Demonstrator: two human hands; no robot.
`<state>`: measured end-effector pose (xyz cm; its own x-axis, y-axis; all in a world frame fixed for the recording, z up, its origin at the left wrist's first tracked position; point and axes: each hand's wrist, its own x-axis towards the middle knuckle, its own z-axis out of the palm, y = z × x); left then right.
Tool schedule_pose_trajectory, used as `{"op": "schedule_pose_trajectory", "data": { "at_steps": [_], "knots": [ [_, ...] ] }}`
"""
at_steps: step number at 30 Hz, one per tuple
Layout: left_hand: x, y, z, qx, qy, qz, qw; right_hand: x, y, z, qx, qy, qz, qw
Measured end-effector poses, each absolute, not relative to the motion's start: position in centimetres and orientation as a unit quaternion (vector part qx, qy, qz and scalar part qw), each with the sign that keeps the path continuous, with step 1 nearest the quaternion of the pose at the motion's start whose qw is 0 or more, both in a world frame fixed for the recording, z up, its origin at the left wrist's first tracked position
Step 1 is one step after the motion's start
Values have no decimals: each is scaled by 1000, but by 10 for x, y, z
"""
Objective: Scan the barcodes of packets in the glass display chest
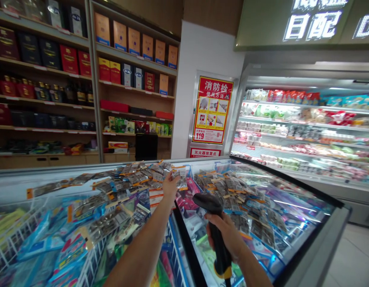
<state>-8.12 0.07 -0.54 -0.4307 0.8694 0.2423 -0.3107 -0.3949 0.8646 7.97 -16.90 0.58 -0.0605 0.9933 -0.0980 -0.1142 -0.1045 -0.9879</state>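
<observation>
My right hand (224, 231) is wrapped around the handle of a black barcode scanner (212, 205) with a yellow band near its base, held over the freezer's glass. Farther ahead, my left hand (171, 185) reaches over the freezer with its fingers closed on the edge of a small clear food packet (181, 175) with an orange strip. Beside it lies a long row of similar dark-filled packets (136, 175) on the freezer's far side. More such packets (232, 187) are spread on the right, over the glass lid.
White wire baskets (91, 255) with blue bags (47, 247) fill the chest freezer. Its black lid frame (184, 243) runs between my arms. Behind stand shelves of boxes (120, 36), a red hydrant sign (212, 109) and a lit refrigerated display (307, 131).
</observation>
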Motion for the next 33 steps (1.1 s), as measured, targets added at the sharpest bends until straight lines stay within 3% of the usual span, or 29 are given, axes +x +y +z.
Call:
{"op": "schedule_pose_trajectory", "data": {
  "at_steps": [13, 26, 30, 33],
  "knots": [
    [-80, 1, -4, 358, 370, 748, 418, 84, -170, 7, -486, -448, 553, 507],
    [-22, -20, 6, 399, 410, 693, 438, 164, -174, 11, -484, -294, 464, 681],
    [24, -28, 13, 441, 381, 657, 478, 194, -182, 17, -497, -262, 431, 706],
    [61, -34, 19, 501, 394, 624, 452, 213, -189, 21, -516, -246, 405, 713]
  ]
}}
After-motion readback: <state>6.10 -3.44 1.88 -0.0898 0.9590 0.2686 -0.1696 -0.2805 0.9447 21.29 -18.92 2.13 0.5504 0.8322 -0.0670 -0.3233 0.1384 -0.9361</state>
